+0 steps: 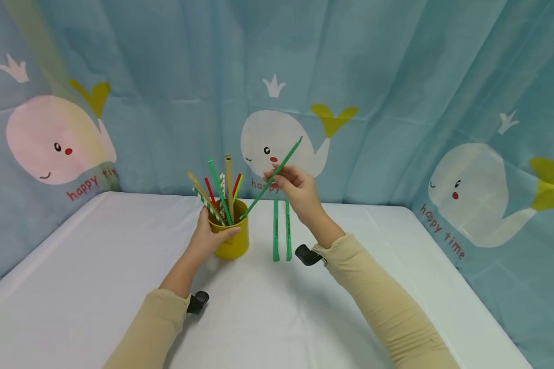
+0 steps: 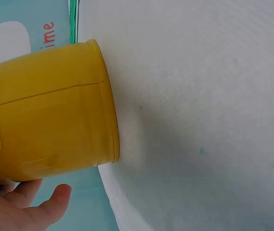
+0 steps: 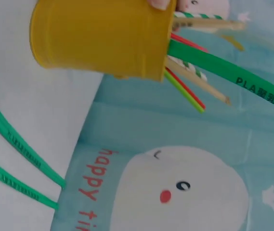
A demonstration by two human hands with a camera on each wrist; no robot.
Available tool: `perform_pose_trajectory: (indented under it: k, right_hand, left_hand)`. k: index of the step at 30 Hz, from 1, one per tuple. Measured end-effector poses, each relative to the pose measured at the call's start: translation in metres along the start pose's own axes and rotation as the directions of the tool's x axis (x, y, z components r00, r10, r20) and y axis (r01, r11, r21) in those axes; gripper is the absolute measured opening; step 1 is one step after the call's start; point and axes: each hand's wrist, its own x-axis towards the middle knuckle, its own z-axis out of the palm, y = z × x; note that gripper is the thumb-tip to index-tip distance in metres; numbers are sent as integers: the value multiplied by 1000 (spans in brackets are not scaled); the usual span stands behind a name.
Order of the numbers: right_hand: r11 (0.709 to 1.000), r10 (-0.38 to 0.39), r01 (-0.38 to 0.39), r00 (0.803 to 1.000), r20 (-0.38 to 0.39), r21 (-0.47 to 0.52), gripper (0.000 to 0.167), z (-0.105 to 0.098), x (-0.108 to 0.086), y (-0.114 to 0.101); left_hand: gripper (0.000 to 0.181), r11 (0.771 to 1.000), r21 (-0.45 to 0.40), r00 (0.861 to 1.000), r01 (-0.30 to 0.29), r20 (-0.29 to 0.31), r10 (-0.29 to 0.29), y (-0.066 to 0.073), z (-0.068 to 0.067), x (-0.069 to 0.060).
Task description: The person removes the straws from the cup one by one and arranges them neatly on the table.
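Note:
My left hand (image 1: 206, 240) grips a yellow cup (image 1: 233, 249) near its rim, thumb across the front and fingers at the left side. In the left wrist view, the cup's side (image 2: 50, 110) fills the left part, with a wire handle showing. My right hand (image 1: 300, 190) pinches a green straw (image 1: 260, 195) above and right of the cup. That straw slants, its lower end at the cup's rim. Printed letters show on the straw (image 3: 214, 61) in the right wrist view. Several straws stand in the cup: green, red, lime, tan and striped ones, such as a tan straw (image 1: 229, 179).
Two more green straws (image 1: 276, 230) lie side by side on the white tablecloth (image 1: 258, 312), right of the cup. Behind the table hangs a blue curtain (image 1: 189, 66) with whale prints. A black wrist camera (image 1: 307, 254) sits at my right cuff.

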Motion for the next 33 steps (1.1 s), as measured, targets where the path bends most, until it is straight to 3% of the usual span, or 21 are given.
perform_pose_trajectory:
  k: [4,11,20,33]
  right_hand:
    - [998,-35,37,999,-39,42,29,-11,-1,-5]
    - [999,-47,44,991,-129,-32,29,-32,-4,-10]
    - [984,93,-115,983,-159,-136,42,-57,-14,10]
    - [931,294,-310,950,-108,-193,48,-81,-20,36]
  left_hand:
    - [96,1000,4,1000,7,3,-7,-2,0,0]
    - [95,1000,3,1000,3,3,-3,-1,-1,-2]
    - [98,1000,1,1000,18,4,-18,-2,-1,-5]
    - [98,1000,4,1000,-9,4,9,2,-1,-1]
